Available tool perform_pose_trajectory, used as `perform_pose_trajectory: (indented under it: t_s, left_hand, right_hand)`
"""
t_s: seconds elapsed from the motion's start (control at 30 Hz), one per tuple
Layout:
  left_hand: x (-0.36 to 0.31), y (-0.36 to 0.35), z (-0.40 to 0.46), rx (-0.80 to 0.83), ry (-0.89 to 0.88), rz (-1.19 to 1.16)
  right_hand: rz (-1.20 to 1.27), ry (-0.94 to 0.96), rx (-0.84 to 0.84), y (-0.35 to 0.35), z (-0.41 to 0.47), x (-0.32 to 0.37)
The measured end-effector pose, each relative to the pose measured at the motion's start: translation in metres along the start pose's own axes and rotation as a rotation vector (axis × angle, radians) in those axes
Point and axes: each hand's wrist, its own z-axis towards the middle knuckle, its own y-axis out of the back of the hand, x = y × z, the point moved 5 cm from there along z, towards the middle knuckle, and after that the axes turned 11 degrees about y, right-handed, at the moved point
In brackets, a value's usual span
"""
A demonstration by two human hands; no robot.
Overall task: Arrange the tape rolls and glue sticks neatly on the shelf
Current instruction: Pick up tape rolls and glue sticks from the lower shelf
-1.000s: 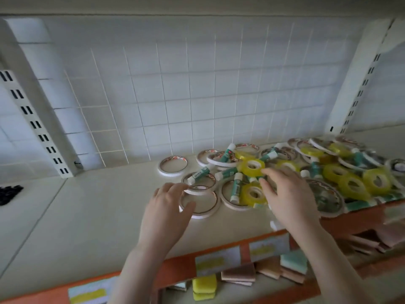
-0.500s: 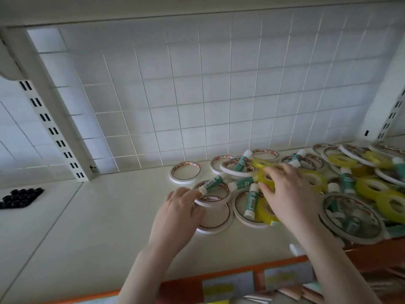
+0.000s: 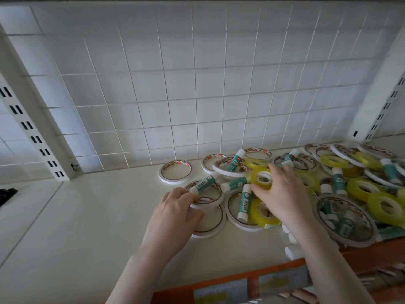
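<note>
Our left hand [image 3: 173, 218] curls its grip on a white tape roll [image 3: 207, 199]; our right hand [image 3: 282, 194] pinches a yellow tape roll [image 3: 262, 179]. Around them, glue sticks [image 3: 244, 202] and rolls lie jumbled on the shelf [image 3: 76, 227].

There is a single view — a wide-angle camera worn on the person's head, looking forward and down onto the shelf [image 3: 72, 233] from close above its front edge. It faces the white wire grid back panel [image 3: 197, 84], whose lines bow with the lens. Both forearms enter from the bottom edge, so the left hand [image 3: 173, 216] and right hand [image 3: 282, 194] sit near the frame's middle — well within reach. The heap of tape rolls and glue sticks [image 3: 341, 189] runs off the right edge.
</note>
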Motion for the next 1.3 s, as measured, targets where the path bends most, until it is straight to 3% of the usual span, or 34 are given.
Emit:
perform_pose_trajectory:
  t_s: [0.47, 0.9, 1.07, 1.3]
  left_hand:
    - [-0.018, 0.011, 0.002, 0.027, -0.090, 0.047]
    - [-0.081, -0.023, 0.064, 0.126, -0.247, 0.223]
    - [-0.089, -0.035, 0.094, 0.207, -0.155, 0.149]
    - [-0.104, -0.064, 0.126, 0.262, -0.106, 0.231]
  right_hand:
    - [0.093, 0.033, -0.059, 0.024, -0.024, -0.019]
    - [0.107, 0.039, -0.116, 0.048, -0.047, -0.045]
    - [0.107, 0.028, -0.108, 0.049, -0.049, -0.056]
    - [0.101, 0.031, -0.125, 0.050, -0.048, -0.064]
